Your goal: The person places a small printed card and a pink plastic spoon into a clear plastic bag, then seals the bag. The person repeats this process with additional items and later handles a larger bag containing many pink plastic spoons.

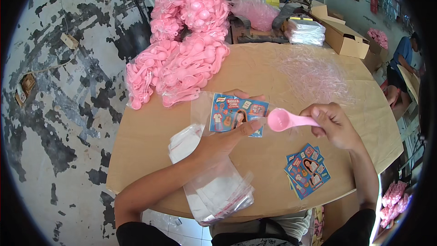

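My left hand (234,137) is closed on a clear plastic bag (199,109) with a blue printed card (224,117) in it; the thumb lies across the card's front and the other fingers are behind. My right hand (336,125) grips a pink plastic scoop spoon (291,120) by its handle. The scoop's bowl points left, right by the card's edge. Below my right hand, a small stack of similar blue cards (308,171) lies on the brown-covered table (255,68). A pile of clear and white plastic bags (218,193) rests under my left forearm.
Bulky clear bags full of pink scoops (191,64) are heaped at the back left. Thin clear strips (314,73) lie loose at the right. Behind them are a stack of packed plastic (305,33) and a cardboard box (341,36). A person (403,64) sits at the far right.
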The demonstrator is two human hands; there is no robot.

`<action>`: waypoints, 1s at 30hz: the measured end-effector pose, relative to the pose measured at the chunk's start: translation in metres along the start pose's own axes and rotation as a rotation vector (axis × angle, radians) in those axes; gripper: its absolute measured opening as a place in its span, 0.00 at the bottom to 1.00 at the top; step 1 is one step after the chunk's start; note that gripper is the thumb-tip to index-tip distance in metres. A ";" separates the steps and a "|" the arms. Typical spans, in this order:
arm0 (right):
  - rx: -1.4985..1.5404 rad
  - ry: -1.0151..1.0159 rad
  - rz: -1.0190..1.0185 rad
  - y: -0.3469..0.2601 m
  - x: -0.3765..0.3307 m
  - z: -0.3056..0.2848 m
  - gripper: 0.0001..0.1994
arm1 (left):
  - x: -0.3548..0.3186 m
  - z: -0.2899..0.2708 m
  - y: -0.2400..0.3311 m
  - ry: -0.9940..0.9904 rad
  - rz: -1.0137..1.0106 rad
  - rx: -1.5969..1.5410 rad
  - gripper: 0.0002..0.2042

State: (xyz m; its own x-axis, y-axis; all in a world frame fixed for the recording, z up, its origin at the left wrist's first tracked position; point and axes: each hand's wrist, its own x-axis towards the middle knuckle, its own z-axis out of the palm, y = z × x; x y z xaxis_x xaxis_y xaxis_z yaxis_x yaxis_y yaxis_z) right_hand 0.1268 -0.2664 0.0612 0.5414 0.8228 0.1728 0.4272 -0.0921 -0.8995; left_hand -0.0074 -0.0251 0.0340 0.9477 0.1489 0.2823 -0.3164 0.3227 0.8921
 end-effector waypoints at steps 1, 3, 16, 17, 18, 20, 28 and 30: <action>-0.001 0.002 0.000 0.000 -0.001 0.005 0.20 | 0.001 -0.001 0.000 -0.009 0.004 0.041 0.22; 0.097 -0.085 -0.084 -0.002 -0.002 0.015 0.22 | 0.003 -0.001 0.001 -0.019 0.011 0.081 0.23; 0.192 0.247 -0.090 -0.001 0.003 0.019 0.17 | 0.000 -0.005 0.002 0.049 0.020 0.068 0.28; 0.191 0.248 -0.088 -0.001 0.002 0.018 0.17 | 0.000 -0.005 0.002 0.055 0.026 0.096 0.28; 0.128 0.255 -0.086 0.000 0.002 0.016 0.16 | 0.001 -0.004 0.003 0.055 0.023 0.094 0.28; 0.068 0.261 -0.083 0.003 0.003 0.013 0.16 | 0.002 -0.001 0.006 0.029 0.040 0.039 0.29; -0.012 0.196 -0.055 0.003 0.002 0.010 0.15 | 0.003 -0.004 0.001 0.069 0.009 0.060 0.28; 0.021 0.163 -0.030 -0.002 0.002 0.016 0.16 | 0.002 -0.004 0.000 0.091 -0.012 0.051 0.28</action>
State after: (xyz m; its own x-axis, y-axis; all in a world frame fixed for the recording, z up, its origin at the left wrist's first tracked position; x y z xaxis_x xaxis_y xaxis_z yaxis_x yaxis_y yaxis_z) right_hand 0.1156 -0.2551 0.0571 0.6401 0.7227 0.2607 0.4302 -0.0560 -0.9010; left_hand -0.0057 -0.0209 0.0333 0.9430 0.2304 0.2400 -0.3001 0.2774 0.9127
